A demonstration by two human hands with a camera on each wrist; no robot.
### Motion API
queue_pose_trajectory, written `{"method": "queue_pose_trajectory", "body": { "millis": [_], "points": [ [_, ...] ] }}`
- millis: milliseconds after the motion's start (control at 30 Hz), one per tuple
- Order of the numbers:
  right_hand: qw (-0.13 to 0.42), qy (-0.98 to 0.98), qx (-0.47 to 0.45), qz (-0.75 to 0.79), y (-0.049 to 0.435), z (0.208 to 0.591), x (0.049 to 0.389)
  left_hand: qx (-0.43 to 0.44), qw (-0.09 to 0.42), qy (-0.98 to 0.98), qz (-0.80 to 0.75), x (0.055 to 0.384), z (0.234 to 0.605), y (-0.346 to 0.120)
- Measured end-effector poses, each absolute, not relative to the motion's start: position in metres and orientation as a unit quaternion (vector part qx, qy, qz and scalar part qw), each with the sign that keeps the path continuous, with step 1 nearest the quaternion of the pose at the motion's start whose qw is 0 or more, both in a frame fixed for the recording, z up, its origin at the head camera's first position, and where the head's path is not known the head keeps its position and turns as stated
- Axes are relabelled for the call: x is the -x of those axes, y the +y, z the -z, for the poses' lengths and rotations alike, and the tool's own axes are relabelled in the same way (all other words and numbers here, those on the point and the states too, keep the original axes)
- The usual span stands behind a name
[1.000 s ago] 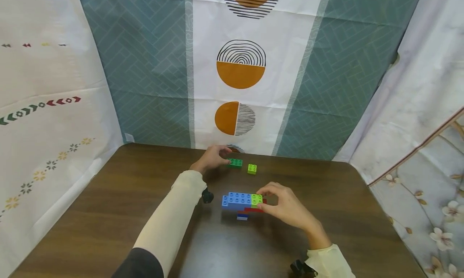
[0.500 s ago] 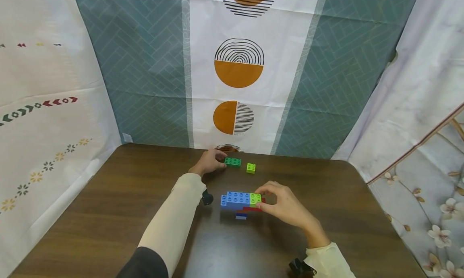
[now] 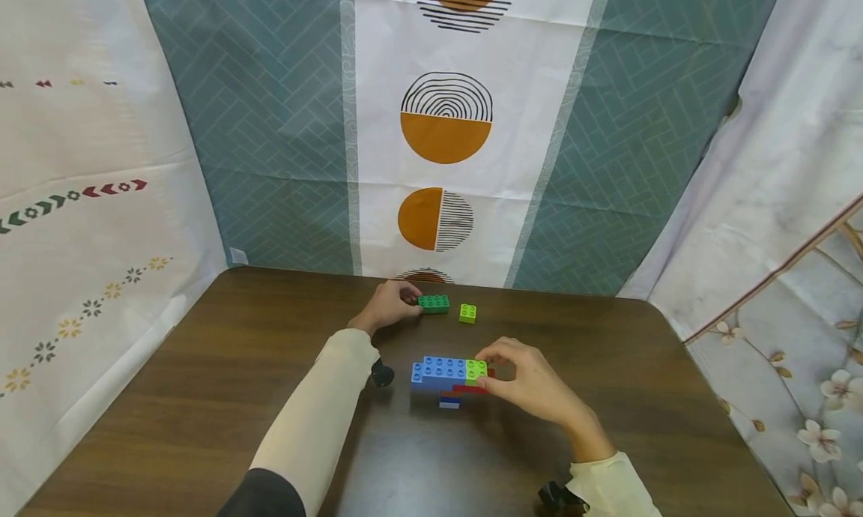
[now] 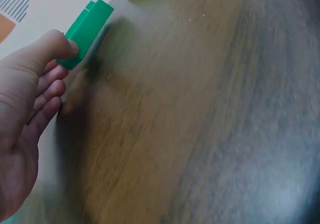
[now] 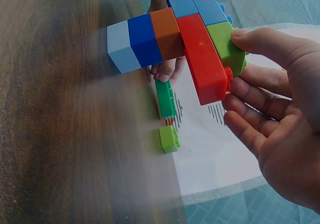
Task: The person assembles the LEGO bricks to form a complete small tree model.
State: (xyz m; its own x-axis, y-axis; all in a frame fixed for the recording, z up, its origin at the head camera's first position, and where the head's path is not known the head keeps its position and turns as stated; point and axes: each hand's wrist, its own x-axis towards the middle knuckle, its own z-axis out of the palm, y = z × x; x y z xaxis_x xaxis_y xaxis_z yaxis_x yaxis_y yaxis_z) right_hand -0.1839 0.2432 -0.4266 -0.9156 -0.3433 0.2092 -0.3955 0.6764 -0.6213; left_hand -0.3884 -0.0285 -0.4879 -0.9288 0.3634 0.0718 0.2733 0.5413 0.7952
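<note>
Toward the table's far edge my left hand [image 3: 391, 305] pinches the near end of a long green brick [image 3: 434, 304]. In the left wrist view the thumb lies on the side of that green brick [image 4: 89, 31]. My right hand [image 3: 533, 381] pinches a lime brick [image 5: 227, 46] at the right end of a stacked build. Light blue bricks [image 3: 443, 370] form the top of the build, beside the lime one. Below them, the right wrist view shows a red brick [image 5: 204, 59], an orange brick [image 5: 167, 34], a dark blue brick [image 5: 145, 41] and a pale blue brick [image 5: 120, 46].
A small loose lime brick [image 3: 468, 313] lies just right of the green one. The brown wooden table [image 3: 168, 397] ends at a patterned cloth backdrop [image 3: 290, 165]. White cloths hang along the left and right sides.
My left hand has shifted slightly and now holds the end of the green brick, which seems a little raised. The right hand and the build stay in place.
</note>
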Motion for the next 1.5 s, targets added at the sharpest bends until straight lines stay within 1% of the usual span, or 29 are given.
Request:
{"method": "queue_pose_trajectory", "body": {
  "millis": [233, 400, 800, 1167, 1500],
  "points": [
    [0.044, -0.914, -0.207, -0.347, 0.244, 0.426, 0.183, -0.209, 0.022, 0.865, -0.456, 0.386, 0.493, -0.037],
    [0.047, -0.911, -0.211, -0.351, 0.242, 0.426, 0.184, -0.212, 0.020, 0.853, -0.476, 0.379, 0.487, -0.044],
    [0.061, -0.910, -0.213, -0.350, 0.238, 0.426, 0.186, -0.214, 0.001, 0.841, -0.496, 0.351, 0.472, -0.061],
    [0.069, -0.905, -0.216, -0.361, 0.238, 0.427, 0.188, -0.265, 0.014, 0.825, -0.498, 0.321, 0.451, -0.059],
    [0.072, -0.903, -0.215, -0.364, 0.236, 0.428, 0.192, -0.316, 0.020, 0.797, -0.514, 0.283, 0.431, -0.053]
  ]
}}
